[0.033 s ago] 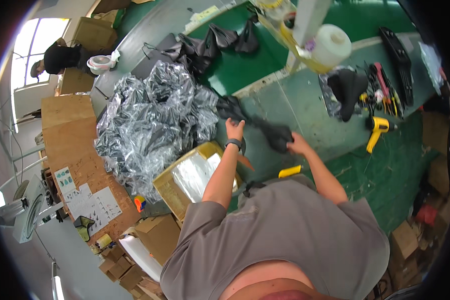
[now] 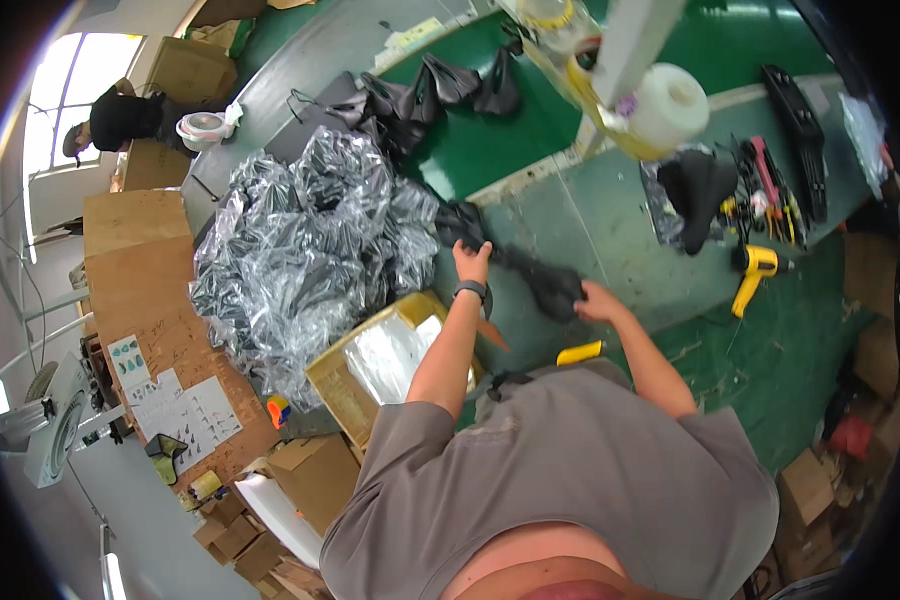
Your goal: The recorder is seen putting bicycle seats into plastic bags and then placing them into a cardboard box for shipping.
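Right hand (image 2: 596, 302) grips a tapered black piece (image 2: 553, 292), grip of left hand (image 2: 472, 262) unclear

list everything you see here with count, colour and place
held item: 1, black, centre, blurred
workbench: 1, grey-green, centre
plastic-wrapped pile: 1, silvery, left of centre
saddle-shaped pieces: several, black, upper centre
box: 1, brown, beside the pile
container: 1, whitish, upper right
padded piece: 1, black, right
hand tools: several, mixed, right
power tool: 1, yellow and black, right
long part: 1, black, far right
paper sheets: several, white, lower left
co-worker: 1, black top, upper left
cardboard boxes: many, brown, left and right
wristband: 1, black, left wrist
left grip: 1, bare, by held item
right grip: 1, bare, on held item
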Demonstrator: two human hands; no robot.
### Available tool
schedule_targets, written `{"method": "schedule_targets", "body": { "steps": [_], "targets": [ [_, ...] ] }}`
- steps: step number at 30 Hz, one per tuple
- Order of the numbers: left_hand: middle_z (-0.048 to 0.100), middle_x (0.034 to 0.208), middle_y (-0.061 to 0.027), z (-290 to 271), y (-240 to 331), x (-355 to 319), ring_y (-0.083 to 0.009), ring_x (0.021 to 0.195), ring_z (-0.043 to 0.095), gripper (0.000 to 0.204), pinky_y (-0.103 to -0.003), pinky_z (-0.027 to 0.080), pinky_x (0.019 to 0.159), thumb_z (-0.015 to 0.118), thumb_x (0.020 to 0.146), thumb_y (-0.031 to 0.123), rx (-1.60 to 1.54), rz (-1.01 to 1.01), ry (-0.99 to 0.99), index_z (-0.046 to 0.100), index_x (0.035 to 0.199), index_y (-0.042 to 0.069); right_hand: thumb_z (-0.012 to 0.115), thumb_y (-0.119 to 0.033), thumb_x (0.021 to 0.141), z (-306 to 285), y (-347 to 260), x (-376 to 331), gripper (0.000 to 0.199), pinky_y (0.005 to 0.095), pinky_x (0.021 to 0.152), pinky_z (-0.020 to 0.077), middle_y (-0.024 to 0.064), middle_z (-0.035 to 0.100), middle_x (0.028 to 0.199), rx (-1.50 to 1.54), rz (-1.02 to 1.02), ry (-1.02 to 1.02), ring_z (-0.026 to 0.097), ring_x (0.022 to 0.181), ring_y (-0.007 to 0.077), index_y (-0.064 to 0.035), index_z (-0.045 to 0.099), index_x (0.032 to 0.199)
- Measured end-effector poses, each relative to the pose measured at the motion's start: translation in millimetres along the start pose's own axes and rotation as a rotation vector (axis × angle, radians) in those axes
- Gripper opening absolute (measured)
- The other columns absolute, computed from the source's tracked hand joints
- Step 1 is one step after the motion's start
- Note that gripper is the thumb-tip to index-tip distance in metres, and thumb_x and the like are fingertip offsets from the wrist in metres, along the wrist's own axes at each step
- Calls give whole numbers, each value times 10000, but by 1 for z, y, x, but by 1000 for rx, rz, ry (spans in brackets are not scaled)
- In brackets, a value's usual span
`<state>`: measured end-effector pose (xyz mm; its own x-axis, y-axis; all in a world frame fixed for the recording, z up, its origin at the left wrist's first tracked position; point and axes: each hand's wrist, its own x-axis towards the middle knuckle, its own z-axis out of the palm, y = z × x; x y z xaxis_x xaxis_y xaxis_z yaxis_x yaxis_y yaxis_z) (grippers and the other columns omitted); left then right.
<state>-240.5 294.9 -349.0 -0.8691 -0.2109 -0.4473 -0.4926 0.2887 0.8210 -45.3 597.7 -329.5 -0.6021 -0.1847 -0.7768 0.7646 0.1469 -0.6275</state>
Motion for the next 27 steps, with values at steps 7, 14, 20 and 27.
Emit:
{"method": "schedule_targets", "body": {
  "steps": [7, 14, 20, 27],
  "targets": [
    [652, 873, -49, 50, -26, 24, -153, 771, 637, 599, -324, 545, 720, 837, 940, 146, -243, -47, 57, 465, 1381, -13, 789, -288, 911, -84, -153, 79, 749, 517, 1102, 526, 287, 651, 1429, -601, -315, 200, 635, 1309, 456, -24, 516, 1556],
    [732, 952, -68, -9, -35, -79, -147, 867, 698, 515, -312, 564, 773, 789, 1001, 237, 102, -148, -402, 583, 1353, -78, 867, -161, 842, -75, -412, 238, 1096, 724, 1157, 382, 217, 239, 1746, -1118, -636, 738, 319, 1569, 469, -265, 228, 1727],
    [764, 1208, -178, -34, 106, -52, -389, 1099, 738, 539, -467, 592, 949, 788, 947, 285, 704, 221, -229, 625, 1388, 21, 733, -133, 949, -89, -458, 340, 954, 747, 1086, 439, 150, 118, 1812, -1362, -475, 694, 250, 1574, 550, -330, 231, 1737],
    [386, 1681, -238, 32, 238, 159, -410, 1568, 372, 837, -559, 312, 1280, 803, 845, 125, 989, 850, 27, 456, 1606, 87, 679, -6, 902, -101, -412, 303, 636, 560, 1047, 598, 193, 410, 1650, -1074, -684, 822, 399, 1427, 619, -91, 545, 1517]
  ]
}}
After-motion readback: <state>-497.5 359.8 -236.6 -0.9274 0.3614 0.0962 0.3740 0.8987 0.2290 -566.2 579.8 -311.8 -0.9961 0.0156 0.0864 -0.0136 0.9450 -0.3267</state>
